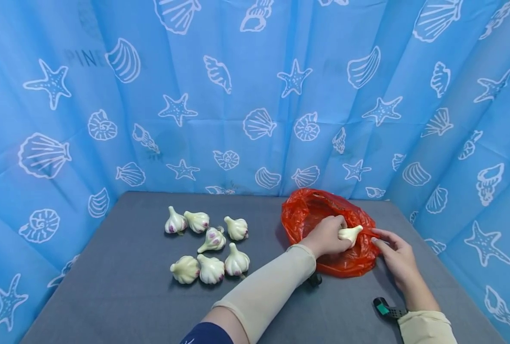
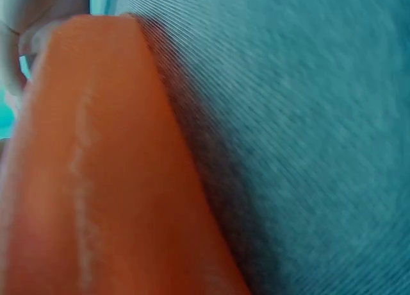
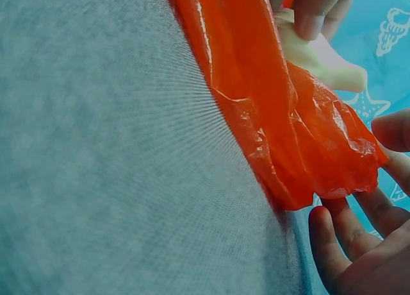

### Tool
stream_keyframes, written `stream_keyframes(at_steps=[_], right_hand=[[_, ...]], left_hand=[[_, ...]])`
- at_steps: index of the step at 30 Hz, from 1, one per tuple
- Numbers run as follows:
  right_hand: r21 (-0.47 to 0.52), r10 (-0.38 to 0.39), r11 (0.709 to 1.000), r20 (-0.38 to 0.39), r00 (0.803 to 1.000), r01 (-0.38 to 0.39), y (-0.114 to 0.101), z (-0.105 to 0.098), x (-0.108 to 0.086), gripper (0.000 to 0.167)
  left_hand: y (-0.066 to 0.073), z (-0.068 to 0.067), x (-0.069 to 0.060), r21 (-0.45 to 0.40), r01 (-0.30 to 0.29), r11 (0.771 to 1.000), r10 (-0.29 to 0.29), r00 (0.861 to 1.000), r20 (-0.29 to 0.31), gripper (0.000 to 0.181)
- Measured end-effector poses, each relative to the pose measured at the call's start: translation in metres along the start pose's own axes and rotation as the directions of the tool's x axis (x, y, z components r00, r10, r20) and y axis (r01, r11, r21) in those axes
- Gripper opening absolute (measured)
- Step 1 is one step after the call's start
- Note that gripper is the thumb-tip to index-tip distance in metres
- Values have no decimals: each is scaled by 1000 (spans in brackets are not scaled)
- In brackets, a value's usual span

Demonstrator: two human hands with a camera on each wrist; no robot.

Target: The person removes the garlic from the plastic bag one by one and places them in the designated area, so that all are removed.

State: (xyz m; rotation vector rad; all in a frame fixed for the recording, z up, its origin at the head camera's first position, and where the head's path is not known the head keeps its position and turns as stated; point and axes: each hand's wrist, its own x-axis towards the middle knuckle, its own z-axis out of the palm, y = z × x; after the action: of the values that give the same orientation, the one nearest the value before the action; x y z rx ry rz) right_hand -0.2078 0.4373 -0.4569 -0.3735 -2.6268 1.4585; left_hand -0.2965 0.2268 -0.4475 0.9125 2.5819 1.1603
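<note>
My left hand (image 1: 327, 235) is over the mouth of a red plastic bag (image 1: 295, 215) and grips a garlic bulb (image 1: 350, 234), its pale stem pointing right. In the right wrist view the same garlic bulb (image 3: 339, 69) shows above the bag's rim under my left fingertips (image 3: 311, 24). My right hand (image 1: 397, 258) pinches the bag's right edge between thumb and fingers. The left wrist view is mostly filled by the blurred side of the red bag (image 2: 109, 167). How much lies inside the bag is hidden.
Several white garlic bulbs (image 1: 211, 270) with purple-tinged skins lie on the left half of the grey table (image 1: 130, 306). A blue curtain (image 1: 246, 157) with shell and starfish prints stands behind and beside the table. A dark strap with a green patch (image 1: 384, 308) is at my right wrist.
</note>
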Motion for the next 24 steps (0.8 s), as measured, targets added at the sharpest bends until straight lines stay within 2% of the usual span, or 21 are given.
stream_keyframes(at_steps=[5,10,16,20,24], right_hand=[[-8,-11,1000,-7,1000,11,-1,3,0,60],[-7,-14,1000,2,1000,14,-2,5,1,61],[18,-38,999,-19,999,38,1,4,1,59],[25,-39,999,-24,999,40,3,2,2,58],[-8,-19,1000,-13,1000,19,3,3,1,61]], left_hand=[[-1,-5,-3,-41,-13,999,13,1000,-6,38],[1,-18,-8,-74,-57,996,52,996,-67,37],[16,-38,-23,-173,-85,981,63,989,-131,41],[27,-51,-36,-182,-115,977,89,985,-146,44],[39,-65,-50,-172,-171,970,144,977,-160,46]])
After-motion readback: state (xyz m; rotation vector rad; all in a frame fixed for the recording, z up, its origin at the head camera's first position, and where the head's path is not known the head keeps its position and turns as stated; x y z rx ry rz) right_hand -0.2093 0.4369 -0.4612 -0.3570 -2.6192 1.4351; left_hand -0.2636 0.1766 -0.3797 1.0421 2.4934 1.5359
